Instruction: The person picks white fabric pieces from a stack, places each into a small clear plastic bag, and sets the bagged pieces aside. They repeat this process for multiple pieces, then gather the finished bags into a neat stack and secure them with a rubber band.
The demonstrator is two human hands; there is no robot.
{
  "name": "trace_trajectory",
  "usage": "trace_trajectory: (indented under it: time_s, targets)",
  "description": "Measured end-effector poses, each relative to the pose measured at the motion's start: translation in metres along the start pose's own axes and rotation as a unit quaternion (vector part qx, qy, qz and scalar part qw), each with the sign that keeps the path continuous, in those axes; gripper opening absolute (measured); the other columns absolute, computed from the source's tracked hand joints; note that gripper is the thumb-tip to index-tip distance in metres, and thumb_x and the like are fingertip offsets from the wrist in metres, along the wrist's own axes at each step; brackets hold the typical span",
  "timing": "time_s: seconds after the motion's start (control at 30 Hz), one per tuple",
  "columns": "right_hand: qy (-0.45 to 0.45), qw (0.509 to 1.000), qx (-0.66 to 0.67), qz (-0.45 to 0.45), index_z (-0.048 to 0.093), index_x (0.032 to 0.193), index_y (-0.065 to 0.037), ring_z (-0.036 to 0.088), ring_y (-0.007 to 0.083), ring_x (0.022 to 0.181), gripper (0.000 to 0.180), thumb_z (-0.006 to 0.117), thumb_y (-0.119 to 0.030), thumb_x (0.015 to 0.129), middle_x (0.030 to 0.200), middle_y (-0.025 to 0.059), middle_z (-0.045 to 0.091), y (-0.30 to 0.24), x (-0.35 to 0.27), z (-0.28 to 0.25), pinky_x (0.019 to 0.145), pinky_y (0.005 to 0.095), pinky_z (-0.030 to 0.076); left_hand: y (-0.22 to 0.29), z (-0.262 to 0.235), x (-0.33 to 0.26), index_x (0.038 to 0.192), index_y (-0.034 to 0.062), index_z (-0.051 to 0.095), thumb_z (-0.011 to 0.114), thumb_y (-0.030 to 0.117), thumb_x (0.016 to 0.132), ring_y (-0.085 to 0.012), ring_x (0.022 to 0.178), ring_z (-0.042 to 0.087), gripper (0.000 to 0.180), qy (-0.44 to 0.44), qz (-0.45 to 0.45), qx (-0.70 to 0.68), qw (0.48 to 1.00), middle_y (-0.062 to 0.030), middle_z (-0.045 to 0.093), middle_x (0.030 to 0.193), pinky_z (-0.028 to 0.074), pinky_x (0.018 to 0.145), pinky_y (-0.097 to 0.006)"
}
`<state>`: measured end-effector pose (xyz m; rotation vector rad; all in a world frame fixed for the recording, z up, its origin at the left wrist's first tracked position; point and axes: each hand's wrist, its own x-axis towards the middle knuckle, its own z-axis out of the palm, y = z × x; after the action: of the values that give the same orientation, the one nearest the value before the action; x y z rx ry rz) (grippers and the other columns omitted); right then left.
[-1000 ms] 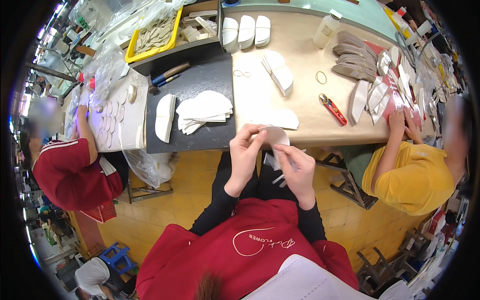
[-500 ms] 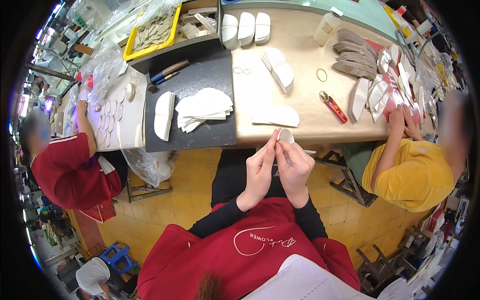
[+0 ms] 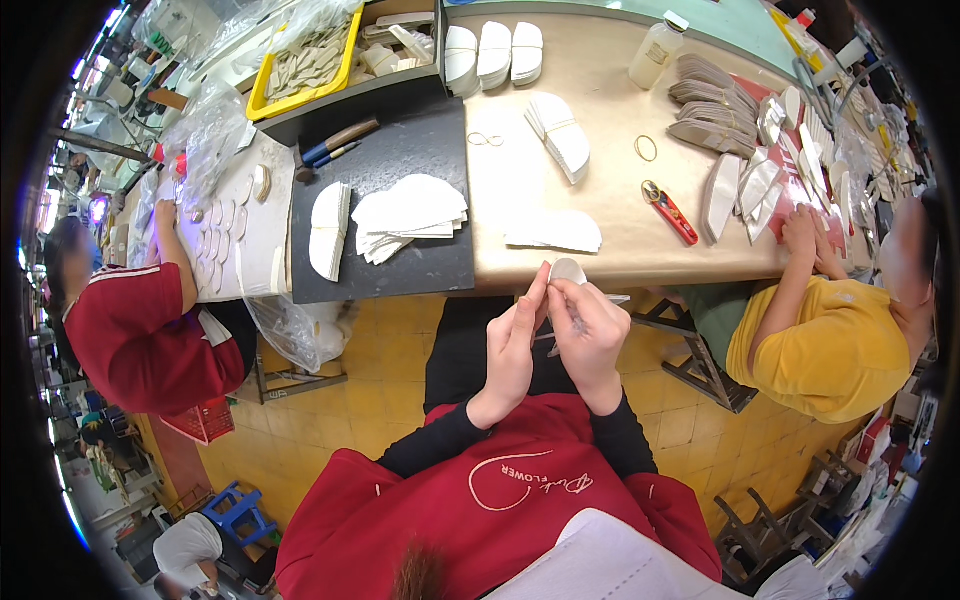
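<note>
Just off the table's near edge, both of my hands are closed on one thin white piece with a rounded end. My left hand presses it between thumb and straight fingers. My right hand pinches it from the other side, and a pale tip shows beyond its fingers. Most of the piece is hidden by my fingers. A small stack of white half-round pieces lies on the table right beyond my hands. Farther off is a banded bundle of similar white pieces.
Left, a dark board carries fanned white pieces and pen-like tools. A red cutter, a rubber band and a bottle are on the right. Co-workers sit in red and yellow.
My hands keep hold of the white piece and have shifted only slightly, the fingers a little repositioned on it. The stacks on the table stay put.
</note>
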<state>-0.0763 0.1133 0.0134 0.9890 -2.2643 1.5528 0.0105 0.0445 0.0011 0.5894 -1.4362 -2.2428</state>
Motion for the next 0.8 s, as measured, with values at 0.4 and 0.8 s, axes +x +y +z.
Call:
trace_trajectory:
  time_s: [0.4, 0.8]
  targets:
    - [-0.056, 0.993, 0.075, 0.065, 0.068, 0.096, 0.004, 0.067, 0.0171, 0.064, 0.012, 0.071, 0.004, 0.084, 0.078, 0.0114, 0.069, 0.0, 0.002, -0.006, 0.06, 0.0274, 0.052, 0.012, -0.006, 0.002, 0.145, -0.0062, 0.047, 0.043, 0.028, 0.11, -0.0148, 0.116, 0.06, 0.049, -0.014, -0.008, 0.048, 0.999, -0.0121, 0.062, 0.133, 0.047, 0.1, -0.029]
    - [-0.061, 0.996, 0.044, 0.045, 0.07, 0.091, 0.0, 0.068, 0.023, 0.062, 0.012, 0.075, 0.003, 0.081, 0.075, 0.0113, 0.067, -0.002, 0.006, -0.011, 0.056, 0.03, 0.052, 0.021, -0.011, 0.011, 0.142, -0.0028, 0.054, 0.052, -0.007, 0.096, -0.0075, 0.098, 0.062, 0.046, -0.032, 0.038, 0.193, 0.98, -0.009, 0.071, 0.116, 0.049, 0.088, -0.022]
